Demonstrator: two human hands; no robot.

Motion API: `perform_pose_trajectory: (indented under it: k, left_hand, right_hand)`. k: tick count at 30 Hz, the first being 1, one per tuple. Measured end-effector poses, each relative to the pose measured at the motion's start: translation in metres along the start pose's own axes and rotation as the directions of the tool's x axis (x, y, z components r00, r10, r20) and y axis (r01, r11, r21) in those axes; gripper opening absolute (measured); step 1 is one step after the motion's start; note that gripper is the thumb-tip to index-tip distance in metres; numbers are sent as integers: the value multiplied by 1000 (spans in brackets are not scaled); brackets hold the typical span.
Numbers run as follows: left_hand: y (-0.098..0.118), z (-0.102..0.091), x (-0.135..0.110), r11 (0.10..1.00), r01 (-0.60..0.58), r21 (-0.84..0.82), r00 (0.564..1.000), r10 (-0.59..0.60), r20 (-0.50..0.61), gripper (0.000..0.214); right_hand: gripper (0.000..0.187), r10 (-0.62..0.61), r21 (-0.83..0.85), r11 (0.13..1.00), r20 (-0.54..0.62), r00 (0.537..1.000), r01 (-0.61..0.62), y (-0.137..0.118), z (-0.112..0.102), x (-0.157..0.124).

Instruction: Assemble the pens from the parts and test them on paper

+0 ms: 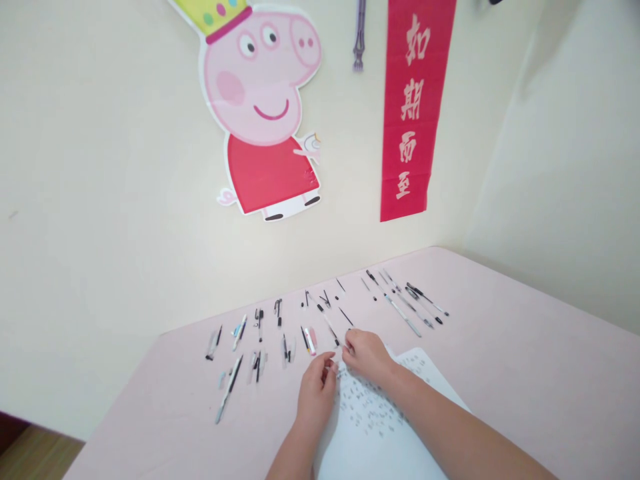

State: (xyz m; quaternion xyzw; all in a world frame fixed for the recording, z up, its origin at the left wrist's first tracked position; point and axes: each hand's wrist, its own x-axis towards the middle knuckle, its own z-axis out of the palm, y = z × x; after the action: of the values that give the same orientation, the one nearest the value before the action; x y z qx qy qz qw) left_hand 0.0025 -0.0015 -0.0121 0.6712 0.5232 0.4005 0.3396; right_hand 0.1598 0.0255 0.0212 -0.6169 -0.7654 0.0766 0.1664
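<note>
Item 1: pen piece (pixel 339 363). Slim, pale and short; finer detail is too small to tell. Held tilted just above the bench (pixel 500 373), one end pinched in the left hand's (pixel 315 390) fingertips, the other at the right hand's (pixel 367 357) curled fingers; whether those clasp it cannot be told.
Item 2: paper sheet (pixel 373 433). White, flat, dotted with small dark scribbles, lying beneath both hands.

Left grip (pixel 316 390) + right grip (pixel 367 353) = 2; 1 paper sheet (pixel 380 433) under them; approx. 25 pens/parts (pixel 403 315) beyond; 1 pig cutout (pixel 263 113); 1 banner (pixel 413 107).
</note>
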Motion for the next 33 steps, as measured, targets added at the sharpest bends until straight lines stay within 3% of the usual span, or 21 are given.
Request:
perform_pose_trajectory:
  k: [5,8,12,16,20,23,26,33]
  left_hand:
    - [2,-2,5,957,81,-279,992,-105,-69,35]
    - [9,-5,7,900,106,-423,989,-137,-45,35]
    - [14,-8,6,833,154,-532,979,-202,-32,32]
    - [8,-9,6,832,161,-531,974,-220,-49,30]
    - [3,-9,7,860,154,-486,974,-214,-70,29]
    - [1,-9,7,874,152,-462,973,-213,-83,28]
    - [2,-8,8,882,159,-444,970,-222,-94,27]
    - [5,-8,7,869,186,-459,961,-258,-98,29]
  right_hand:
    - [10,-253,99,961,-74,965,259,-10,7,-7]
    - [11,-346,121,926,-115,931,359,-16,9,-9]
    - [16,-388,134,906,-118,914,402,-19,7,-10]
    - [16,-385,151,907,-83,919,393,-16,3,-10]
    - [14,-256,92,960,-94,962,265,-7,-2,-5]
    - [15,-44,11,999,-105,993,46,5,-7,2]
    - [16,136,-55,989,-55,989,-139,17,-8,6]
    - [18,218,-119,970,17,976,-214,29,-1,7]
